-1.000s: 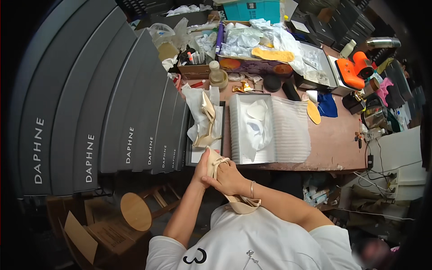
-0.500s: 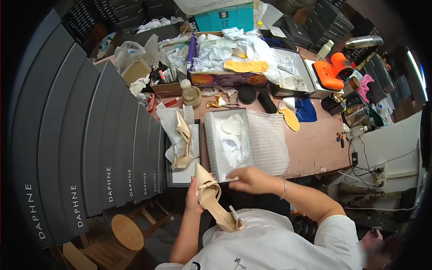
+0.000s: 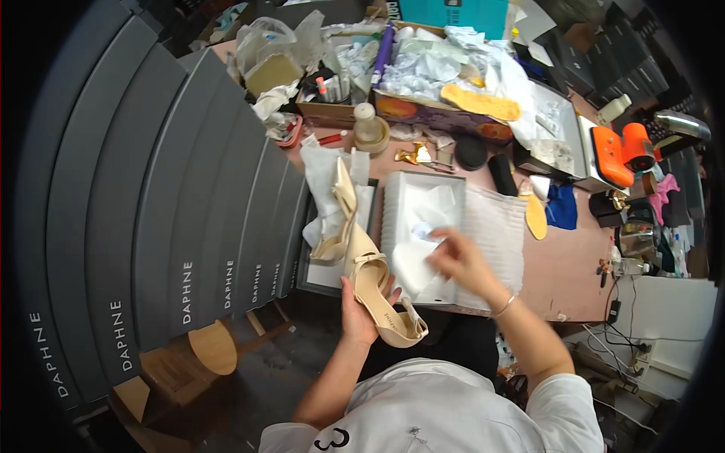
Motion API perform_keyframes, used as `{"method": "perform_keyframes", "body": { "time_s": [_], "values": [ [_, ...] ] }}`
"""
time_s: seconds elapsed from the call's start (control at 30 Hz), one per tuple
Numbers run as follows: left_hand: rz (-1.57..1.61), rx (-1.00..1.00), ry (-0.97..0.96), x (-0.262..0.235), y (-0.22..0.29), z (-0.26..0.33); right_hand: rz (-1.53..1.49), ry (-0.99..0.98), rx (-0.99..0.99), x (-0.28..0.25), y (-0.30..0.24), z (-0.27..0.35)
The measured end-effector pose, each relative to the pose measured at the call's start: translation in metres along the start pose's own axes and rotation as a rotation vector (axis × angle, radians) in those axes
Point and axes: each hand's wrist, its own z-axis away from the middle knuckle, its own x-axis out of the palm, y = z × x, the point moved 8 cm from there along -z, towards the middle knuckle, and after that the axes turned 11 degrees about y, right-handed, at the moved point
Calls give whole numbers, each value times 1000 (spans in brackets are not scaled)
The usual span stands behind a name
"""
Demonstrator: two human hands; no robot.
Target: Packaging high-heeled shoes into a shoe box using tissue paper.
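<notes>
My left hand (image 3: 358, 320) is closed around a beige pointed-toe shoe (image 3: 398, 326) with a strap and a small bow, holding it up at the table's front edge. Its toe overlaps a matching shoe (image 3: 330, 247), which lies on white tissue (image 3: 323, 181) in the dark tray (image 3: 323, 278) to the left. My right hand (image 3: 462, 262) is over the front of the open shoe box (image 3: 428, 181), slightly blurred. A rounded white piece of paper (image 3: 412, 266) seems pinched at its fingertips. More white paper lies inside the box.
Stacked dark grey shoe boxes (image 3: 155, 204) rise along the left. Ribbed white wrapping (image 3: 495, 241) spreads right of the open box. Behind are a glue jar (image 3: 370, 132), a carton of crumpled paper (image 3: 438, 109), yellow insoles (image 3: 535, 217) and a blue cloth (image 3: 561, 207).
My right hand has moved from the box's front edge to over the box, the white paper now at its fingers. My left hand has shifted forward with the shoe. The view has also shifted.
</notes>
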Motion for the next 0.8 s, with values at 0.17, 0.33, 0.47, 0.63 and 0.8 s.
{"method": "perform_keyframes", "body": {
  "time_s": [0.17, 0.33, 0.47, 0.63, 0.8],
  "values": [
    [-330, 254, -98, 12, -27, 12, -264, 162, 255, 60, 52, 28],
    [-292, 46, 176, -24, -15, 12, 650, 299, -356, 2, -8, -15],
    [-322, -109, 177, -16, -15, 0, 1327, 217, -512, -16, 60, -93],
    [-245, -77, 118, -21, -11, -9, 695, 230, -463, -10, -23, -47],
    [-86, -157, -21, 20, -26, 15, 715, -4, -643, 71, -25, 33]
  ]
}}
